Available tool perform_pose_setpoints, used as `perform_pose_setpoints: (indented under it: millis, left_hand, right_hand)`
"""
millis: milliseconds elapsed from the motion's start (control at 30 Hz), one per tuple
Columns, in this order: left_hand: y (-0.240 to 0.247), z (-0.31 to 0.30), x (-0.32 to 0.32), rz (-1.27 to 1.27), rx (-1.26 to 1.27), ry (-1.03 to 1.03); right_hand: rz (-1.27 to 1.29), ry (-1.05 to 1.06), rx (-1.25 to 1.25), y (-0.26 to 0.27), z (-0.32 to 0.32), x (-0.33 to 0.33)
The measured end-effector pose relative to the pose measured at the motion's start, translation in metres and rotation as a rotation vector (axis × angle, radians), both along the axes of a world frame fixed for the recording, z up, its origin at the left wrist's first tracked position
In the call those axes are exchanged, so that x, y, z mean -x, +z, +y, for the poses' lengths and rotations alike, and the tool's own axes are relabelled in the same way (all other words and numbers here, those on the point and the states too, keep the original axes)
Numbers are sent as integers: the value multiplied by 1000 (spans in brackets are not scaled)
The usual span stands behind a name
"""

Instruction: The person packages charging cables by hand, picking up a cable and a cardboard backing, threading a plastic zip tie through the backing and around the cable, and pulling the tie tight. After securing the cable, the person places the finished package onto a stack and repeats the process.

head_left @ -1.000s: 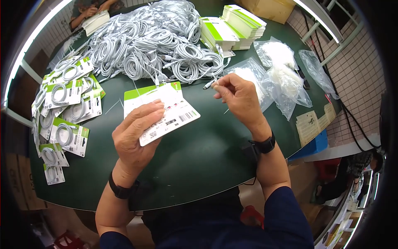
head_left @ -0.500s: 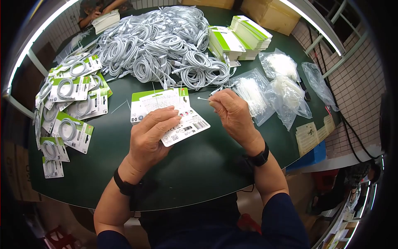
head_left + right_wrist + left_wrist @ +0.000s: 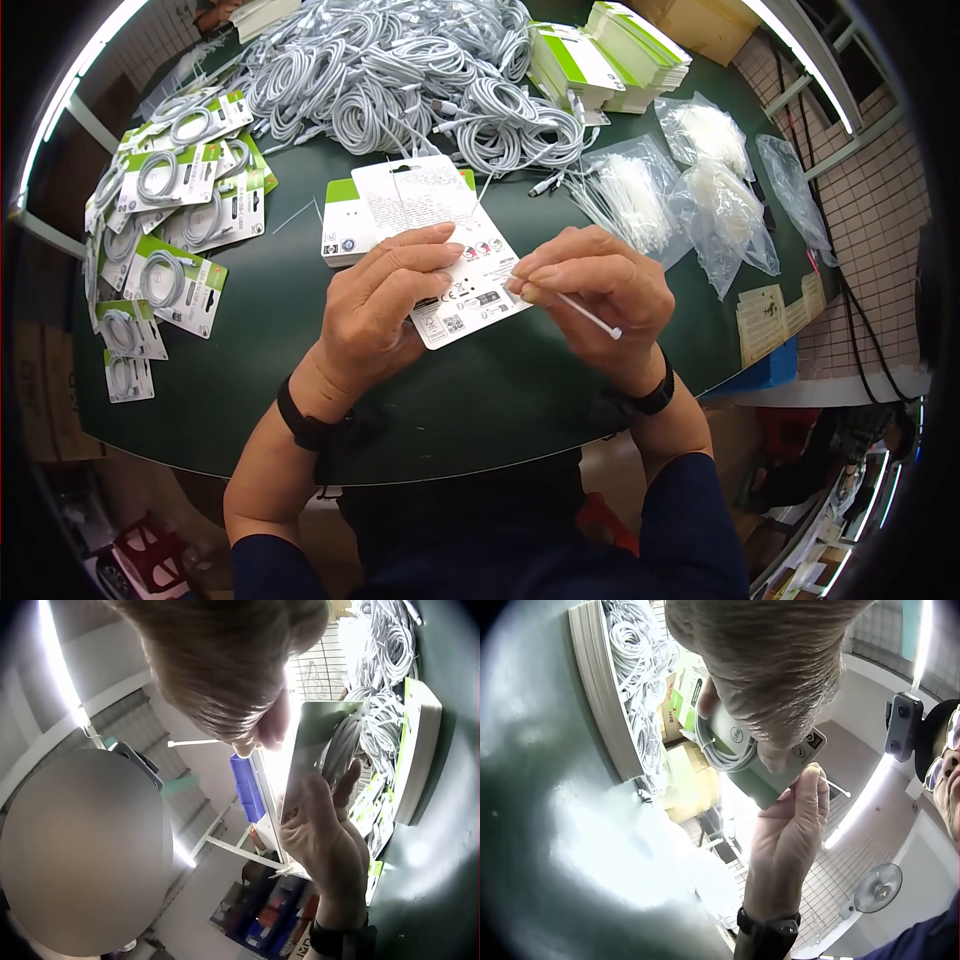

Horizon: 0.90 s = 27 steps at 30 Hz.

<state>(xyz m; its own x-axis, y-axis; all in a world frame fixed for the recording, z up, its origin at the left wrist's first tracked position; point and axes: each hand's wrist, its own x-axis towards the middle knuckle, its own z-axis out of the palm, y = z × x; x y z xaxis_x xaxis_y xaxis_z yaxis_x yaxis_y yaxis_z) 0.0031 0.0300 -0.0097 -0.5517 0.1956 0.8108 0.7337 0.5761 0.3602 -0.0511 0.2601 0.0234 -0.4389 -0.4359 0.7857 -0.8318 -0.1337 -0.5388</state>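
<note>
In the head view my left hand (image 3: pixel 385 300) grips a printed card (image 3: pixel 470 290), its fingers over the printed side. The left wrist view shows a coiled grey cable (image 3: pixel 724 754) against the card's other side, under that hand. My right hand (image 3: pixel 610 300) pinches a thin white cable tie (image 3: pixel 590 313) at the card's right edge, the tie's head pointing down to the right. Two thin white ends (image 3: pixel 482 193) stick up past the card's upper part. Behind the card lies a stack of green and white cards (image 3: pixel 343 225).
Cards with coiled cables (image 3: pixel 165 275) are piled at the left. A large heap of grey cables (image 3: pixel 400 75) lies at the back, beside card stacks (image 3: pixel 640 60). Bags of white ties (image 3: pixel 635 200) and taped paper (image 3: pixel 762 325) are at the right. Another person's hand (image 3: pixel 215 14) shows at the far left.
My right hand has come from the right to the card's edge, with the tie now pointing down right. The card stands a little more upright in my left hand. The head view has shifted.
</note>
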Motion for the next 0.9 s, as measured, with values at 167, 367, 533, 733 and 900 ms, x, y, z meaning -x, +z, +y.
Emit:
perform_pose_setpoints:
  millis: [167, 367, 533, 733, 900]
  left_hand:
    - [-1, -2, 0, 10, -6, -12]
    - [-1, -3, 0, 25, 6, -10]
    - [1, -2, 0, 28, 5, -10]
    - [2, -2, 0, 34, 22, -8]
    - [3, -1, -1, 32, 34, -12]
  right_hand:
    - [4, 38, -45, -2, -4, -6]
    - [9, 26, -70, -2, -3, -5]
    - [-24, 7, -72, 0, -3, -6]
    - [-76, 12, -85, 0, -3, -6]
    - [-141, 13, -90, -1, -2, -6]
